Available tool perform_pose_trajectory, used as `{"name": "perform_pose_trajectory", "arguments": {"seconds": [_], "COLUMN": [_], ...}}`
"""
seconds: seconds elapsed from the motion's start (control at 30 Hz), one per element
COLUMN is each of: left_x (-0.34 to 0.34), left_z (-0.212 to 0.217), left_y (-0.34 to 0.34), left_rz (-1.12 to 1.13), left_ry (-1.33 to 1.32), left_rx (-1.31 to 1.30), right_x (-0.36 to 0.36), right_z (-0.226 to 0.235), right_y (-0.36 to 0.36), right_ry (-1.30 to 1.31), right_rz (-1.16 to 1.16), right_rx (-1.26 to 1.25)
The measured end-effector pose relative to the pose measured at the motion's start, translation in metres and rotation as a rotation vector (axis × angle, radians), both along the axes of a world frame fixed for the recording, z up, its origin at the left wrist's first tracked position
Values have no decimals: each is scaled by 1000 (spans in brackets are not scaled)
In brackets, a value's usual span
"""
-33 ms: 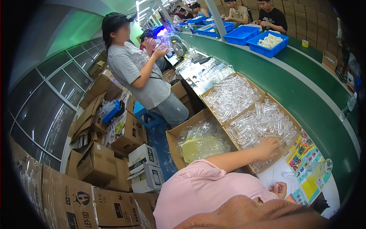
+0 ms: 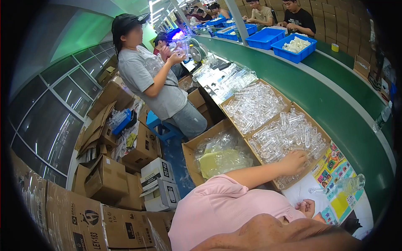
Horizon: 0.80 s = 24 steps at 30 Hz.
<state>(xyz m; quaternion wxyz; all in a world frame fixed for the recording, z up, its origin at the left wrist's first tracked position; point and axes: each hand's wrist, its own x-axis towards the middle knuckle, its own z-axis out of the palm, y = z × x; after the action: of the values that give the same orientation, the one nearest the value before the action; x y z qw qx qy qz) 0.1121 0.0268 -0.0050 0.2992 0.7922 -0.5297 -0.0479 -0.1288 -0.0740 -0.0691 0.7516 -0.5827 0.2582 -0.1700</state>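
Note:
My left hand [image 2: 294, 162] rests in a cardboard box [image 2: 274, 125] of loose clear plastic tube-like pieces [image 2: 289, 133]. Its fingers curl down among them, and the fingertips are hidden. Close to my body, my right hand [image 2: 307, 207] is closed above the white tabletop, its fingers bent in a pinch; whatever lies between them is too small to name. Beyond the right hand a clear plastic bottle-shaped piece [image 2: 352, 184] lies on a colourful printed sheet [image 2: 333, 165]. A second box of similar clear pieces [image 2: 255, 104] adjoins the first on its far side.
A carton with plastic bags and a yellow-green sheet [image 2: 222, 161] stands left of the boxes. A green conveyor [image 2: 318, 104] curves along the right, with blue bins [image 2: 295, 47] beyond. A person in grey [image 2: 153, 79] stands ahead, handling clear plastic. Cartons [image 2: 106, 178] stack at left.
The standing person's hands and the clear plastic in them have shifted slightly. My own two hands show no visible movement.

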Motion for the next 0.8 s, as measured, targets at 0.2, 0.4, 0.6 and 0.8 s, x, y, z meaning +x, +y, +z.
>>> {"name": "perform_pose_trajectory", "arguments": {"seconds": [0.2, 0.4, 0.6, 0.8], "left_x": [1, 0, 2, 2], "left_z": [-1, -4, 0, 1], "left_y": [0, 0, 1, 2], "left_rz": [17, 14, -2, 4], "left_ry": [13, -11, -7, -17], "left_rx": [16, -26, 20, 28], "right_x": [-1, -2, 0, -1], "right_z": [-2, -1, 3, -3], "right_y": [-2, -2, 0, -2], "right_ry": [2, 2, -15, 10], "right_rz": [24, 35, 23, 50], "right_rx": [22, 16, -13, -32]}}
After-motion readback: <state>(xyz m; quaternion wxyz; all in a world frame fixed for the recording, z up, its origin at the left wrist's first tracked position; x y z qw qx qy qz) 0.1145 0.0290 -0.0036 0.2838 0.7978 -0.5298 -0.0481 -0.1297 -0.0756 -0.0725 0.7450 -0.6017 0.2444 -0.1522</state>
